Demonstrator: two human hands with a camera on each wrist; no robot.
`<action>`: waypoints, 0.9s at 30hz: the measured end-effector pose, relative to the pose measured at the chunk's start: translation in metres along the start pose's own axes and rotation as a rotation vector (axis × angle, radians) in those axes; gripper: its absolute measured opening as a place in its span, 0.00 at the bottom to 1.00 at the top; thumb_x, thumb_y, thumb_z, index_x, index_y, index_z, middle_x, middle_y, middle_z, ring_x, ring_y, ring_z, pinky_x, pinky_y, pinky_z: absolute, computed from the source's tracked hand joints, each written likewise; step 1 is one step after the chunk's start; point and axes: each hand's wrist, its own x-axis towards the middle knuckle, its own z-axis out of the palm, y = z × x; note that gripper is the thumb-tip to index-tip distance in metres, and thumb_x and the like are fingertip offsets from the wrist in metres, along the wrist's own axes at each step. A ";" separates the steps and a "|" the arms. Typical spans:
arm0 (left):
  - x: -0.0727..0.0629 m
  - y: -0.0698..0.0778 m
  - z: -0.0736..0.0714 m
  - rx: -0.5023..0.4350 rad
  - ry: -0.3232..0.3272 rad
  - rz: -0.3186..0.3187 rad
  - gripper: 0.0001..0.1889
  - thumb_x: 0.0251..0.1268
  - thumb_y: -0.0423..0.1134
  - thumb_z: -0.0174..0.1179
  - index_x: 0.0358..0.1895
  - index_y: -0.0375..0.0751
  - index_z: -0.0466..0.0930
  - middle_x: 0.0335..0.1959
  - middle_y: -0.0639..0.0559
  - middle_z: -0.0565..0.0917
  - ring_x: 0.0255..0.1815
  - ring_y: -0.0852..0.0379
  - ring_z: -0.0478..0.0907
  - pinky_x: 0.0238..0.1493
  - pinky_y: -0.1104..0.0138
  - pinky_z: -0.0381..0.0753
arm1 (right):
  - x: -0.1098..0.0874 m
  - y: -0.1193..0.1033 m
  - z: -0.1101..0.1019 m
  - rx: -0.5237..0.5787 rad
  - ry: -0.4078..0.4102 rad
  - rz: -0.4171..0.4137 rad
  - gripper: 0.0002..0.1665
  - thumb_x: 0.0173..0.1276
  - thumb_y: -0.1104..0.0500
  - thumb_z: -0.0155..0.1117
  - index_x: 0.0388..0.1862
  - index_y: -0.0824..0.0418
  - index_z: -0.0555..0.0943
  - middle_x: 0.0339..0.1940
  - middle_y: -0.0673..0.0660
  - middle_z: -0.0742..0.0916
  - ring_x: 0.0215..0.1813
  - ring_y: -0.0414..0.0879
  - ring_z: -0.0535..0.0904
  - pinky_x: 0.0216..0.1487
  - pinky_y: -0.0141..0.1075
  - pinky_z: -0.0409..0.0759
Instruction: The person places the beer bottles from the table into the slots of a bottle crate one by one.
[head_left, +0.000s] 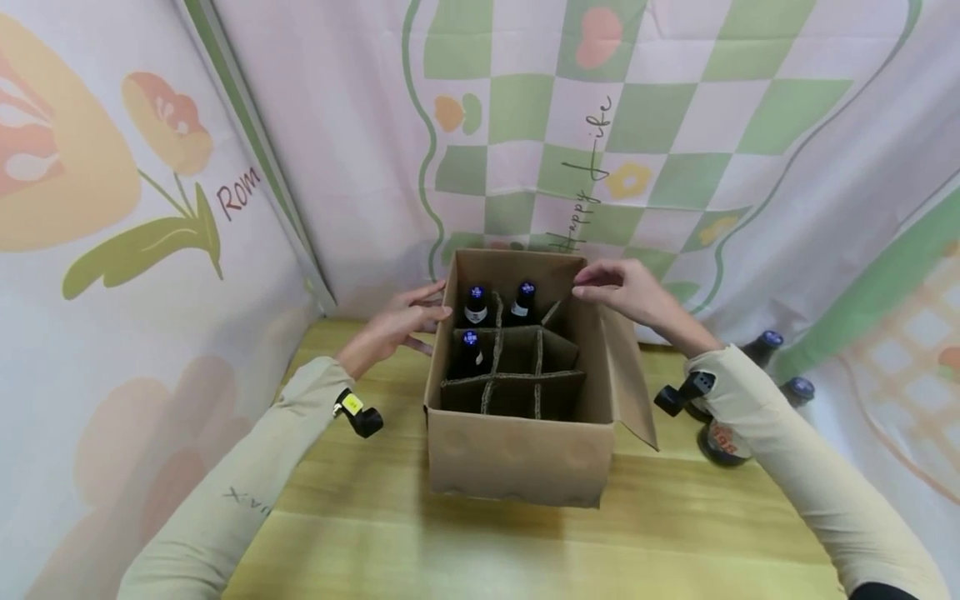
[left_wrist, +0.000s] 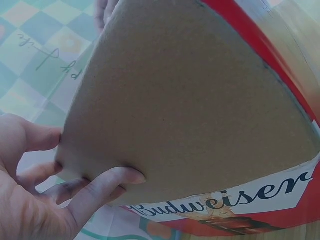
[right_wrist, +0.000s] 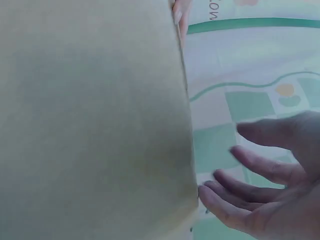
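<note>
An open cardboard box (head_left: 517, 462) stands on the table, with cardboard dividers (head_left: 517, 379) inside. Three dark beer bottles with blue caps are in its compartments: one at the far left (head_left: 476, 307), one at the far middle (head_left: 523, 302) and one at the middle left (head_left: 470, 354). My left hand (head_left: 401, 321) touches the box's left side near the far corner, fingers fairly straight and spread. In the left wrist view its fingertips rest against a brown flap (left_wrist: 185, 110) above "Budweiser" lettering. At the far right corner, my right hand (head_left: 630, 292) is loosely bent beside the right flap (head_left: 628, 375), holding nothing.
More dark bottles, one with its label (head_left: 723, 442) showing, stand on the wooden table (head_left: 352, 517) to the right, partly hidden by my right forearm. Patterned curtains (head_left: 360, 167) hang close behind the box and at both sides.
</note>
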 end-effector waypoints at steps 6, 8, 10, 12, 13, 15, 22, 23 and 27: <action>0.001 0.000 0.000 -0.004 0.007 -0.003 0.38 0.78 0.40 0.60 0.85 0.60 0.54 0.82 0.43 0.64 0.71 0.35 0.73 0.41 0.59 0.93 | -0.012 0.010 -0.007 0.026 0.119 0.000 0.20 0.78 0.58 0.65 0.59 0.73 0.82 0.56 0.72 0.87 0.52 0.44 0.86 0.47 0.14 0.76; 0.001 0.000 0.000 -0.005 0.006 -0.004 0.38 0.78 0.40 0.60 0.85 0.60 0.54 0.81 0.42 0.64 0.71 0.35 0.74 0.41 0.59 0.93 | -0.017 0.016 -0.009 0.023 0.144 0.005 0.20 0.79 0.59 0.64 0.59 0.74 0.81 0.57 0.73 0.86 0.53 0.48 0.86 0.46 0.12 0.76; 0.000 0.000 0.000 -0.004 0.006 -0.003 0.38 0.78 0.40 0.60 0.85 0.60 0.54 0.82 0.42 0.64 0.71 0.35 0.74 0.41 0.59 0.93 | -0.021 0.024 -0.011 0.024 0.166 0.017 0.20 0.79 0.60 0.63 0.59 0.75 0.80 0.57 0.74 0.86 0.50 0.41 0.84 0.47 0.12 0.75; 0.000 0.000 0.000 -0.003 0.003 -0.002 0.38 0.78 0.40 0.59 0.85 0.60 0.53 0.82 0.42 0.64 0.70 0.35 0.74 0.42 0.59 0.92 | -0.026 0.032 -0.013 0.017 0.192 0.030 0.20 0.79 0.60 0.62 0.60 0.75 0.80 0.57 0.74 0.85 0.46 0.28 0.79 0.47 0.11 0.74; 0.000 0.000 0.000 -0.001 0.002 0.000 0.38 0.79 0.40 0.59 0.85 0.60 0.53 0.82 0.42 0.64 0.70 0.35 0.74 0.42 0.59 0.92 | -0.029 0.036 -0.014 0.014 0.208 0.036 0.19 0.80 0.61 0.62 0.60 0.75 0.80 0.57 0.75 0.85 0.44 0.23 0.76 0.48 0.11 0.73; 0.001 -0.001 -0.001 0.001 -0.001 0.002 0.38 0.79 0.40 0.59 0.85 0.60 0.53 0.82 0.41 0.63 0.71 0.35 0.73 0.42 0.59 0.92 | -0.034 0.044 -0.016 0.023 0.245 0.048 0.19 0.80 0.62 0.61 0.61 0.75 0.79 0.57 0.75 0.85 0.43 0.20 0.73 0.49 0.10 0.72; 0.001 -0.002 -0.001 0.001 -0.003 0.008 0.38 0.78 0.41 0.60 0.85 0.61 0.53 0.82 0.41 0.63 0.71 0.34 0.73 0.43 0.58 0.92 | -0.049 0.072 -0.020 0.002 0.397 0.139 0.22 0.81 0.60 0.58 0.63 0.75 0.78 0.60 0.74 0.84 0.54 0.38 0.79 0.64 0.29 0.78; 0.000 -0.002 -0.001 0.002 -0.002 0.008 0.39 0.78 0.42 0.60 0.85 0.61 0.53 0.82 0.41 0.63 0.71 0.34 0.73 0.43 0.58 0.92 | -0.052 0.075 -0.021 -0.011 0.410 0.159 0.22 0.81 0.59 0.57 0.64 0.74 0.77 0.61 0.73 0.83 0.57 0.46 0.80 0.68 0.38 0.79; 0.002 -0.002 -0.001 0.003 0.001 0.010 0.39 0.77 0.42 0.61 0.85 0.61 0.54 0.82 0.41 0.63 0.71 0.34 0.74 0.44 0.57 0.92 | -0.062 0.091 -0.026 -0.048 0.463 0.249 0.25 0.82 0.56 0.55 0.68 0.73 0.76 0.67 0.75 0.79 0.70 0.69 0.72 0.72 0.65 0.70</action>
